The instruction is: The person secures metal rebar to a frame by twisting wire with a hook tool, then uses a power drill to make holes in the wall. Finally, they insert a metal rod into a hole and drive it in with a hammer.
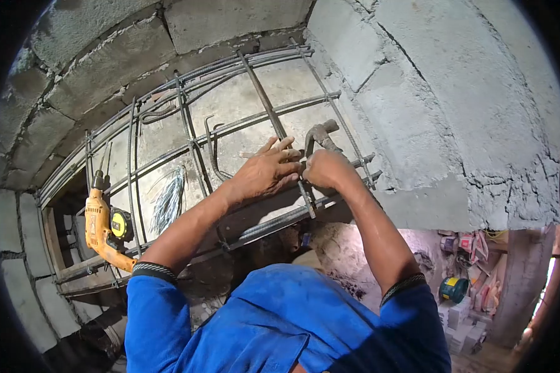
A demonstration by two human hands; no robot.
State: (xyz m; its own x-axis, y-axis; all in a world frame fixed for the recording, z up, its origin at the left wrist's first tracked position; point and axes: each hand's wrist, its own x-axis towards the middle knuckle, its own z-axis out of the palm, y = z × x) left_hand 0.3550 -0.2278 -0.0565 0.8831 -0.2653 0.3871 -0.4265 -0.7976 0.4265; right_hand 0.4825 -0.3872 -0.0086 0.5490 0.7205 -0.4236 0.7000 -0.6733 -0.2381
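Observation:
My left hand (269, 168) lies over a crossing of the steel bars, fingers stretched and slightly apart, touching a crosswise rebar (262, 93). Close beside it, my right hand (330, 169) is closed at the same crossing; what its fingers hold is hidden. A claw hammer (322, 135) rests on the bars just beyond my right hand, its handle partly covered. Bent rebar hooks (211, 149) stand left of my left hand. Farther left, a bundle of tie wire (169, 202) lies on the board under the rebar grid (149, 165).
A yellow drill (96, 222) and a tape measure (121, 224) sit at the grid's left end. Concrete block walls (410, 99) close in the back and right. Below right are a green container (454, 290) and stacked blocks (463, 326).

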